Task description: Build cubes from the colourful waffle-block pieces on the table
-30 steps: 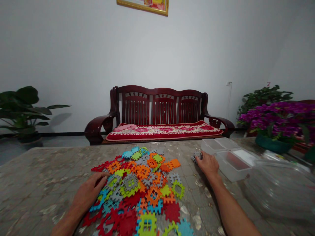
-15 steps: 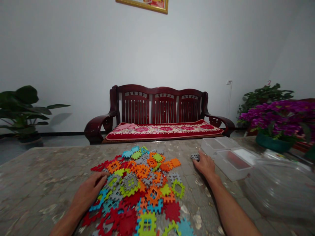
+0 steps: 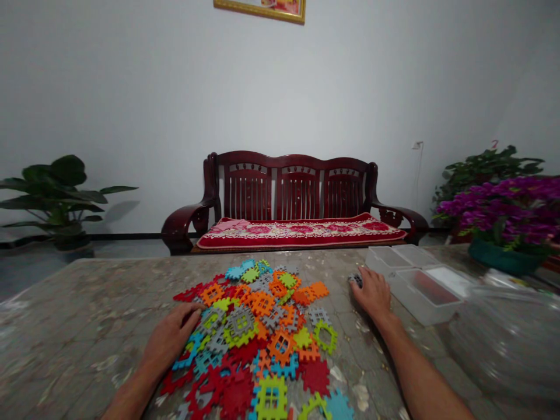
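The right hand's (image 3: pixel 371 294) fingers curl over a gray notched tile (image 3: pixel 356 280); I cannot tell whether they grip it. Multicolored interlocking tiles (image 3: pixel 247 352) lie heaped right of the left hand's (image 3: pixel 172 332) loosely bent, slightly parted fingers.

A dark-red, carved wooden sofa (image 3: pixel 298 162) against a pale, plain wall (image 3: pixel 324 87).
A red-and-white floral cloth cover (image 3: pixel 301 231) lies along its seat; a gold-framed picture (image 3: pixel 261 11), cut off by the top edge, hangs above. A broad-leaved green potted plant (image 3: pixel 52 201) stands at left; at right, purple flowers (image 3: pixel 511 207) fill a rounded teal planter (image 3: pixel 499 256), near a small white wall socket (image 3: pixel 416 145).
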Tool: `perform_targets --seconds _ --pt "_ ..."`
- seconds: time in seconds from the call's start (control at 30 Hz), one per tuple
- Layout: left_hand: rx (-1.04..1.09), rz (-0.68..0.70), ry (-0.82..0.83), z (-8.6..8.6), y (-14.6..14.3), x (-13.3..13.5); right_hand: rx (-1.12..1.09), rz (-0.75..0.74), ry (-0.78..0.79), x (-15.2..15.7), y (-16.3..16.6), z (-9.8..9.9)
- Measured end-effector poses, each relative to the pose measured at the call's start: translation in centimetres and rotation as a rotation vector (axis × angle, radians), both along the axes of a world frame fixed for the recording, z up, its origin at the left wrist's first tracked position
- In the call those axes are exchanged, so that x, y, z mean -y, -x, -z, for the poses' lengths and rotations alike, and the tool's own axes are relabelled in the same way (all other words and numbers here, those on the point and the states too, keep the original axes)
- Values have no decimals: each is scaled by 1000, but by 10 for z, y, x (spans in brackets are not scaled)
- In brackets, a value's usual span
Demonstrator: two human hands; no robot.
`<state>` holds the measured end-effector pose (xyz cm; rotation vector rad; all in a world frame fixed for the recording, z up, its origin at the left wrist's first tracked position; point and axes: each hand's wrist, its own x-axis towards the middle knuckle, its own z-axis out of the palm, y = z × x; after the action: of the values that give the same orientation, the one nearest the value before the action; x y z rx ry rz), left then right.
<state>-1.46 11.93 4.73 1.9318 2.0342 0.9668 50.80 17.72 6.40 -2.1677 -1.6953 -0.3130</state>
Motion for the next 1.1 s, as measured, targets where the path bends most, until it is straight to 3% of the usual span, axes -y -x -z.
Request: perform_targets --seconds 0.1,0.23,0.37,0.5,0.63,0.8,0.97,1.1 --pt "-3 8 5 -1 -1 1 -75 -159 -20 -7 23 -2" --pt "13 7 -13 -2 -3 1 -171 -425 154 -30 74 -3" --pt "28 -3 -6 -2 -2 2 -203 -541 241 -62 119 -2" --pt "32 16 6 -3 -2 3 -230 -589 300 -90 139 1" --pt "33 7 2 -2 -3 3 -240 -630 321 -98 140 1" --pt "47 8 -10 -2 -4 2 -248 -644 280 -83 131 0" --pt "44 -8 -6 -4 -3 1 -211 -530 97 -50 114 -1" --pt "32 -13 -1 -3 -1 -1 -227 -409 -54 -24 83 -6"
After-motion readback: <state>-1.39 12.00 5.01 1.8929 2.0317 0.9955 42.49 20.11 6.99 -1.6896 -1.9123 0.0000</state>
